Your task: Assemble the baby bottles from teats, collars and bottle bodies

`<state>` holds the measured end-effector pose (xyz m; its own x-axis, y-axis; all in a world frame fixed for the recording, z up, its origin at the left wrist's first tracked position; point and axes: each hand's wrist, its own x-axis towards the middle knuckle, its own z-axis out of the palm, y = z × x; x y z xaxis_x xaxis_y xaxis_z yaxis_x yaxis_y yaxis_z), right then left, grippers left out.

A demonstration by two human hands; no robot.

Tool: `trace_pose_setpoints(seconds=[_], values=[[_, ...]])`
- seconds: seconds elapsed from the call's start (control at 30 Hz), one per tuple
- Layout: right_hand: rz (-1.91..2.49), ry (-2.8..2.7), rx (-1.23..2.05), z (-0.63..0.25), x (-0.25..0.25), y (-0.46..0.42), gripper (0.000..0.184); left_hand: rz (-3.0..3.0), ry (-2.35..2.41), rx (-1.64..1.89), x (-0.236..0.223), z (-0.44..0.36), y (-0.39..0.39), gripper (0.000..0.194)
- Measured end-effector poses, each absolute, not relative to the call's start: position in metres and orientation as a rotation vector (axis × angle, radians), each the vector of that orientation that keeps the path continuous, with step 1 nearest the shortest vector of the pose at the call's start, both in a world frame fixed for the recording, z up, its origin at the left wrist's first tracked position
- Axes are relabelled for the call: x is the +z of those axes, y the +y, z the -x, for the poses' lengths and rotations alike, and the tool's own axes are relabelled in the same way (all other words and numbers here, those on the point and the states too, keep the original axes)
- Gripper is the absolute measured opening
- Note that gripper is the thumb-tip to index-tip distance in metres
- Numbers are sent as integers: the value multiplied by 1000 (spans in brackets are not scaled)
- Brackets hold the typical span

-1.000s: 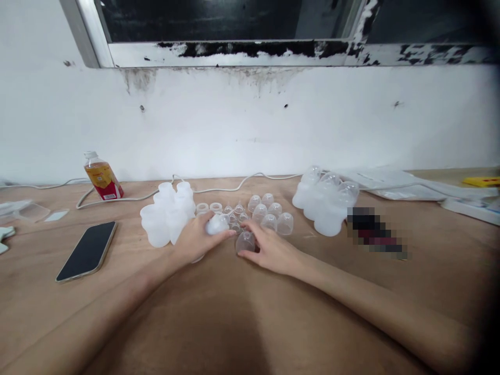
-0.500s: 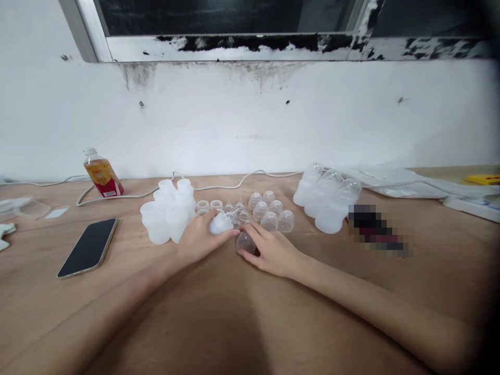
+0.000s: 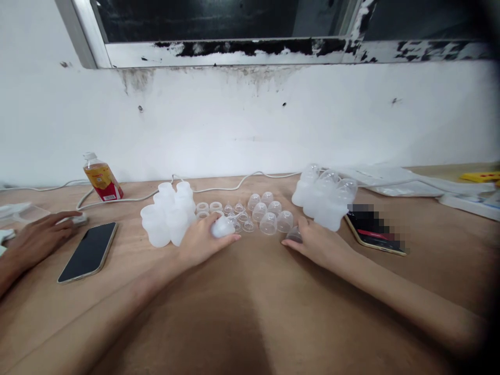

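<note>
My left hand (image 3: 200, 240) is wrapped around a milky-white baby bottle (image 3: 222, 227), tilted, with a teat pointing right. My right hand (image 3: 318, 244) holds a clear dome-shaped cap (image 3: 294, 235) low over the table, mostly hidden by the fingers. Between the hands, clear bottle caps (image 3: 268, 224) stand in short rows. Several clear teats (image 3: 239, 207) and white screw rings (image 3: 202, 207) lie left of them. Milky bottles without caps (image 3: 169, 217) cluster beyond my left hand. Past my right hand stand capped bottles (image 3: 326, 205) in a tight group.
A phone (image 3: 88, 252) lies at left, another phone (image 3: 371, 237), partly pixelated, at right. A co-worker's hand (image 3: 37, 239) rests on a small white object (image 3: 78, 220). A drink bottle (image 3: 102, 178), a white cable (image 3: 222, 190) and plastic bags (image 3: 394, 182) lie along the wall.
My right hand has moved right, carrying the clear cap away from the white bottle. My left hand stays nearly in place. A co-worker's hand has appeared at the left edge.
</note>
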<state>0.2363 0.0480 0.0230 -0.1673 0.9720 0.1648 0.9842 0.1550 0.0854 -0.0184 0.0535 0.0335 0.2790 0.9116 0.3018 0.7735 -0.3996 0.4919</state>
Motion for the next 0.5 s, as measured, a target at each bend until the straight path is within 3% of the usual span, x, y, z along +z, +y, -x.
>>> trace_pose_setpoints(seconds=[0.2, 0.3, 0.5], values=[[1943, -2156, -503, -237, 18, 49, 55, -2431, 1482, 639, 37, 17, 53, 52], [1643, -2142, -534, -224, 26, 38, 54, -2483, 1514, 529, 35, 14, 50, 55], [1239, -2178, 629, -165, 22, 29, 38, -2588, 1607, 409, 31, 5, 41, 52]])
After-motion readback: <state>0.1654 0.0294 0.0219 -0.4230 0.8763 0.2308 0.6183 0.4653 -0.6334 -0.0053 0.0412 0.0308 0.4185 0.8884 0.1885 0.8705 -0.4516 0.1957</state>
